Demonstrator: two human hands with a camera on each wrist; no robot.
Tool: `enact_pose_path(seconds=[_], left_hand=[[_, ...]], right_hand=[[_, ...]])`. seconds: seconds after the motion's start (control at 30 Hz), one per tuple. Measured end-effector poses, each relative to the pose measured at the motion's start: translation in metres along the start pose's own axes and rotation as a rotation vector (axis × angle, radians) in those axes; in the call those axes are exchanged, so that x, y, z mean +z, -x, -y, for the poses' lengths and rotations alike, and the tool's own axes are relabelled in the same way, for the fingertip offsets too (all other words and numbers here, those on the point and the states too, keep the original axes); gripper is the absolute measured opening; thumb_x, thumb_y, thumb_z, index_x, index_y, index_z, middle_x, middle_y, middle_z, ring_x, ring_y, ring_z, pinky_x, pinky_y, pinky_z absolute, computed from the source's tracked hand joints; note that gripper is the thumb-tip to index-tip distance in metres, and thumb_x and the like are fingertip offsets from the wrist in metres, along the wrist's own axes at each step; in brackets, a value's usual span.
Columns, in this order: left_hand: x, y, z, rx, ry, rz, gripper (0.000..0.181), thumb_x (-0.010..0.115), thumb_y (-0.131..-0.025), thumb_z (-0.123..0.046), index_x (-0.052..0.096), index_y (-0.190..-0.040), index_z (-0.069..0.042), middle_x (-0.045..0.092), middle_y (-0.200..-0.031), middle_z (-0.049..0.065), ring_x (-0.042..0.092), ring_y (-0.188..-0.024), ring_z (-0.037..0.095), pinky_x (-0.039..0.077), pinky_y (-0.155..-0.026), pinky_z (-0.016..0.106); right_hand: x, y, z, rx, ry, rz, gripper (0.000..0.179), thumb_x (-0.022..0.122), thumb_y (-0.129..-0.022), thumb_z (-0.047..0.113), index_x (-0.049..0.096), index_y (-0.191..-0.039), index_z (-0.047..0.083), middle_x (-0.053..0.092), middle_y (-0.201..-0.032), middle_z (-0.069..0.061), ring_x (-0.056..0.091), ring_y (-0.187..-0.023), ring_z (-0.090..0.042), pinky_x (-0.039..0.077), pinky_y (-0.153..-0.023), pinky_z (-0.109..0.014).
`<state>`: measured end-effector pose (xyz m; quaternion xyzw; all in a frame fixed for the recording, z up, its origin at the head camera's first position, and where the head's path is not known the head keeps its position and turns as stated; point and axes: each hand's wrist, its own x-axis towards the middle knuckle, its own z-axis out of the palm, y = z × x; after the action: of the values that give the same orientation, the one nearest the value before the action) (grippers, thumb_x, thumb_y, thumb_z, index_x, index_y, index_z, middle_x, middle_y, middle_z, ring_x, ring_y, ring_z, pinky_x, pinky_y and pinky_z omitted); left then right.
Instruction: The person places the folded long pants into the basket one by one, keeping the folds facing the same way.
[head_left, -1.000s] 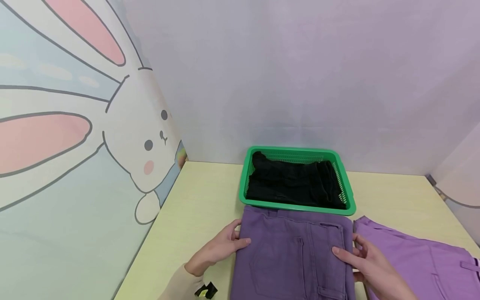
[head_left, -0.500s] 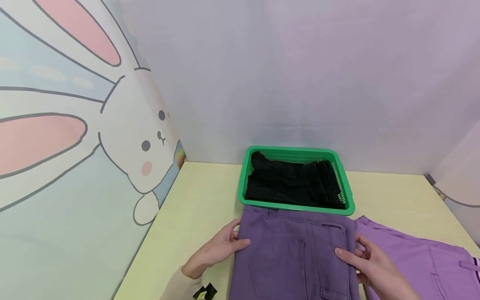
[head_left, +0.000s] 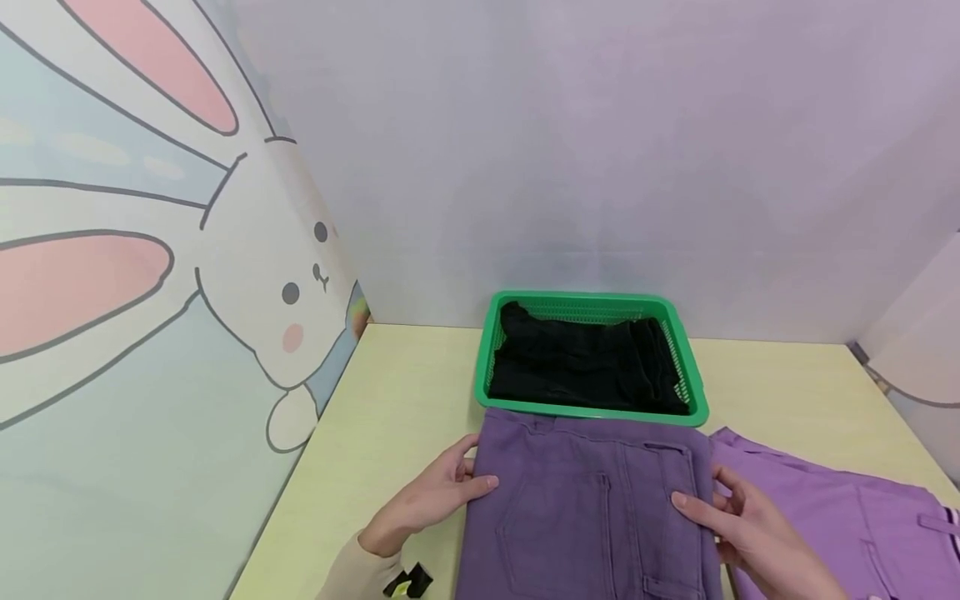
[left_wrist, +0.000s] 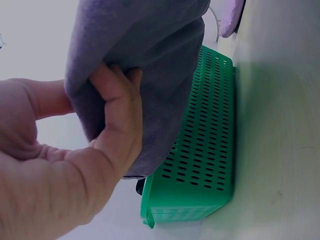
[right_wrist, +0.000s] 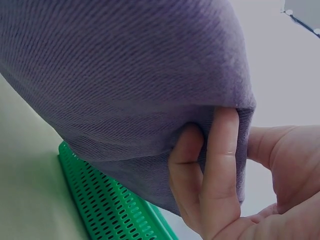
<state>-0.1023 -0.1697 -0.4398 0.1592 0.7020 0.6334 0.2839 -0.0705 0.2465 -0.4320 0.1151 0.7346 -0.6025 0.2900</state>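
Folded dark purple trousers, a back pocket showing on top, are held up in front of the green basket in the head view. My left hand pinches their left edge, thumb on top and fingers beneath. On the opposite edge my right hand grips the same way. Both wrist views show the fingers curled under the purple cloth, with the basket's side beyond and lower. In the green basket lie folded black trousers. The lower part of the purple trousers runs out of the head view.
Lighter purple trousers lie on the pale wooden table at the right, partly behind my right hand. A curtain closes off the table's back edge. A rabbit-printed sheet runs along the left.
Both hands keep their hold on the dark purple trousers. The right hand has shifted slightly to the right, and that edge of the cloth with it. The view has moved a little.
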Motion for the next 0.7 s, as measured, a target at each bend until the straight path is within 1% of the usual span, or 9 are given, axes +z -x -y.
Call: enact_pose_path(seconds=[0.03, 0.1, 0.2, 0.27, 0.3, 0.43, 0.47, 0.57, 0.7], left_hand=[[0.000, 0.000, 0.000, -0.001, -0.001, 0.000, 0.068, 0.059, -0.110, -0.014, 0.022, -0.165, 0.003, 0.074, -0.125, 0.024, 0.073, -0.105, 0.011, 0.055, -0.091, 0.022], [0.000, 0.000, -0.001, -0.006, -0.001, -0.004, 0.067, 0.059, -0.110, -0.014, 0.024, -0.164, 0.001, 0.074, -0.125, 0.023, 0.073, -0.105, 0.011, 0.056, -0.092, 0.023], [0.000, 0.000, -0.002, -0.008, -0.003, -0.007, 0.066, 0.060, -0.110, -0.014, 0.025, -0.164, 0.000, 0.074, -0.126, 0.022, 0.073, -0.106, 0.012, 0.056, -0.092, 0.023], [0.000, 0.000, -0.002, -0.004, -0.007, -0.010, 0.066, 0.060, -0.109, -0.014, 0.025, -0.164, 0.000, 0.075, -0.125, 0.022, 0.073, -0.106, 0.012, 0.056, -0.092, 0.023], [0.000, 0.001, -0.003, -0.003, -0.011, -0.012, 0.067, 0.060, -0.109, -0.014, 0.025, -0.164, 0.000, 0.075, -0.124, 0.022, 0.073, -0.105, 0.012, 0.056, -0.092, 0.022], [0.000, 0.002, -0.005, 0.002, -0.028, -0.019, 0.066, 0.061, -0.109, -0.014, 0.027, -0.164, 0.000, 0.076, -0.122, 0.021, 0.073, -0.104, 0.012, 0.055, -0.091, 0.022], [-0.001, 0.002, -0.005, 0.005, -0.031, -0.019, 0.066, 0.061, -0.109, -0.014, 0.027, -0.164, 0.000, 0.076, -0.122, 0.021, 0.073, -0.104, 0.012, 0.055, -0.091, 0.022], [-0.001, 0.004, -0.007, 0.020, -0.030, -0.015, 0.066, 0.061, -0.109, -0.014, 0.027, -0.164, 0.000, 0.075, -0.124, 0.023, 0.073, -0.105, 0.012, 0.055, -0.092, 0.022], [-0.002, 0.006, -0.011, 0.036, -0.017, -0.007, 0.067, 0.060, -0.110, -0.013, 0.024, -0.165, -0.001, 0.073, -0.129, 0.025, 0.073, -0.110, 0.013, 0.056, -0.095, 0.023]], right_hand=[[0.000, 0.001, 0.001, -0.009, -0.003, 0.001, 0.108, 0.060, -0.109, 0.041, -0.019, -0.164, -0.007, 0.052, -0.103, 0.003, 0.042, -0.069, -0.010, 0.046, -0.067, -0.029], [0.001, 0.002, 0.001, -0.035, -0.018, 0.022, 0.105, 0.060, -0.109, 0.038, -0.018, -0.165, -0.006, 0.051, -0.089, 0.006, 0.041, -0.063, -0.009, 0.046, -0.064, -0.028], [0.002, 0.004, 0.002, -0.081, -0.039, 0.071, 0.099, 0.059, -0.111, 0.033, -0.015, -0.165, -0.006, 0.061, -0.086, 0.007, 0.056, -0.068, -0.007, 0.054, -0.069, -0.028], [0.003, 0.005, 0.001, -0.093, -0.042, 0.075, 0.098, 0.059, -0.110, 0.032, -0.013, -0.165, -0.005, 0.058, -0.083, 0.006, 0.052, -0.064, -0.008, 0.052, -0.066, -0.027], [0.003, 0.006, 0.001, -0.100, -0.044, 0.082, 0.096, 0.059, -0.111, 0.031, -0.012, -0.165, -0.005, 0.062, -0.087, 0.005, 0.058, -0.069, -0.008, 0.054, -0.069, -0.028], [0.002, 0.006, 0.000, -0.113, -0.060, 0.084, 0.083, 0.059, -0.111, 0.029, 0.003, -0.163, -0.003, 0.065, -0.093, 0.003, 0.063, -0.074, -0.010, 0.056, -0.070, -0.029], [0.001, 0.006, 0.000, -0.120, -0.070, 0.094, 0.080, 0.058, -0.111, 0.028, 0.005, -0.162, -0.003, 0.070, -0.098, 0.002, 0.069, -0.080, -0.012, 0.059, -0.074, -0.030], [0.000, 0.007, 0.002, -0.116, -0.081, 0.091, 0.089, 0.058, -0.111, 0.028, -0.004, -0.165, -0.005, 0.073, -0.105, 0.000, 0.074, -0.093, -0.014, 0.062, -0.081, -0.033], [0.001, 0.010, 0.008, -0.072, -0.049, 0.030, 0.108, 0.060, -0.110, 0.033, -0.029, -0.162, -0.001, 0.054, -0.082, 0.008, 0.060, -0.075, -0.006, 0.055, -0.072, -0.027]])
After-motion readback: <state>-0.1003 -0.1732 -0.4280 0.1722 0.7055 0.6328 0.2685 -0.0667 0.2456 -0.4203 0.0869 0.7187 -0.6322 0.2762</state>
